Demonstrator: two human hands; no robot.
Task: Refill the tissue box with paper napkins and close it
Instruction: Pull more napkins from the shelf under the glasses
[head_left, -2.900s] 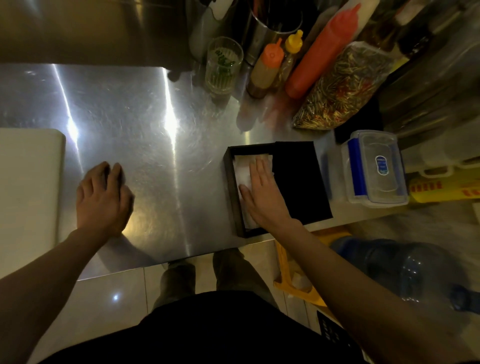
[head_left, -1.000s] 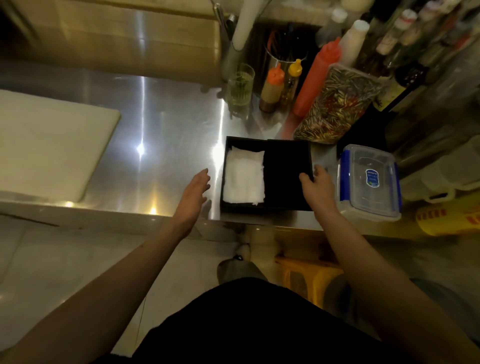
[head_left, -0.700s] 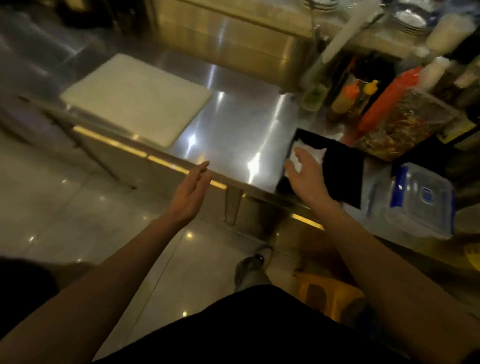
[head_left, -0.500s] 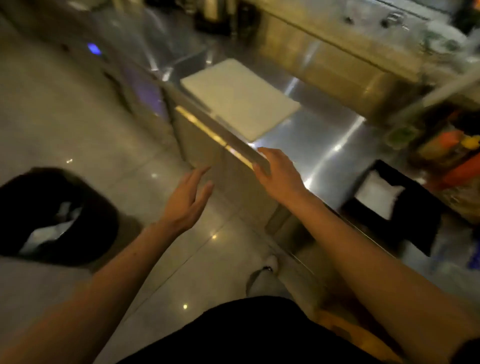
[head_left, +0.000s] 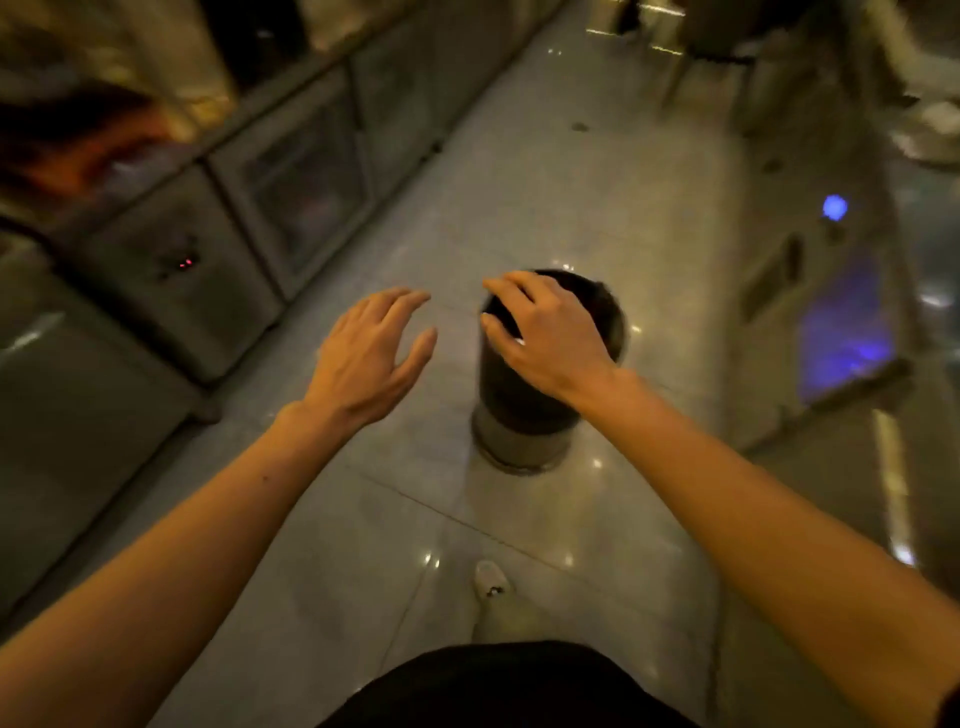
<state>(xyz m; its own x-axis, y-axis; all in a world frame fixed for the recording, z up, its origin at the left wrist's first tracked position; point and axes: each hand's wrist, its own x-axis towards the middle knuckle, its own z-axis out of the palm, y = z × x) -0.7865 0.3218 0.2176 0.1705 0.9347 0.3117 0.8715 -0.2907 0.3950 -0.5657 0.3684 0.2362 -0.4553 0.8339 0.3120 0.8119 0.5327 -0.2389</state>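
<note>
The tissue box and the napkins are out of view; the head camera faces a tiled aisle. My left hand (head_left: 369, 353) hangs in the air over the floor, fingers spread and empty. My right hand (head_left: 545, 332) hovers above a dark round bin (head_left: 524, 415), fingers loosely curled, holding nothing.
The bin stands on the glossy tiled floor (head_left: 597, 197) in the middle of the aisle. Steel cabinets with glass doors (head_left: 291, 187) run along the left. A steel counter (head_left: 831, 332) lit blue lines the right. One shoe (head_left: 491, 579) shows below.
The view has swung left, away from the steel table and the open black box, onto the aisle. Both hands left the table and now hang in the air, the right one over the bin.
</note>
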